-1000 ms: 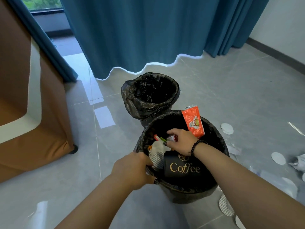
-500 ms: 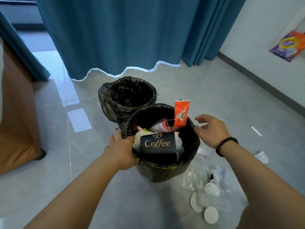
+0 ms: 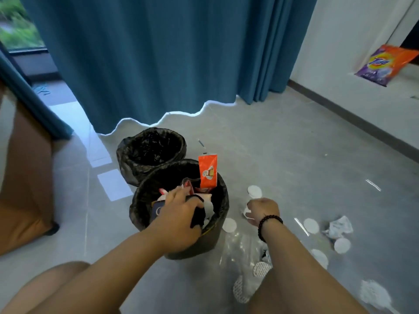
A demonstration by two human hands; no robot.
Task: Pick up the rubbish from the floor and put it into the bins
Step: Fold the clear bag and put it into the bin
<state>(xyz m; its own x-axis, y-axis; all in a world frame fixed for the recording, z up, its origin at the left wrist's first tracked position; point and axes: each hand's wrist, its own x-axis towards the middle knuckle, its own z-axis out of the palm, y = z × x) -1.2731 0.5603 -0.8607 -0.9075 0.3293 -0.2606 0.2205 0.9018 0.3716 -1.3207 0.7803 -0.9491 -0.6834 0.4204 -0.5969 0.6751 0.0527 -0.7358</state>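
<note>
Head view, looking down at a grey tiled floor [image 3: 294,155]. At frame centre stands the near black-lined round bin [image 3: 221,189], crowded with rubbish, an orange printed sachet [image 3: 208,170] standing upright at its far rim; a second black-lined bin [image 3: 127,152], apparently empty, touches it from behind, toward the blue curtain [image 3: 158,64]. The left hand [image 3: 181,214] rests on the packed contents of the near bin, fingers curled over a dark item; whether it grips or merely presses cannot be told. The right hand [image 3: 263,210], a dark bead bracelet [image 3: 269,223] on its wrist, is clenched just right of the bin around something small and white, partly hidden. Remaining rubbish lies at right and lower right: flat white round paper discs [image 3: 311,225], a crumpled white paper wad [image 3: 339,227], and clear crinkled plastic film [image 3: 240,245] beside the bin's base. Judged by appearance, all are very light. Discs lie flush with the glossy tile and likely need an edge lifted by fingernail or a slide to a pinch; the wad is soft and takes a whole-hand grasp; film is slippery, best gathered by bunching.
</note>
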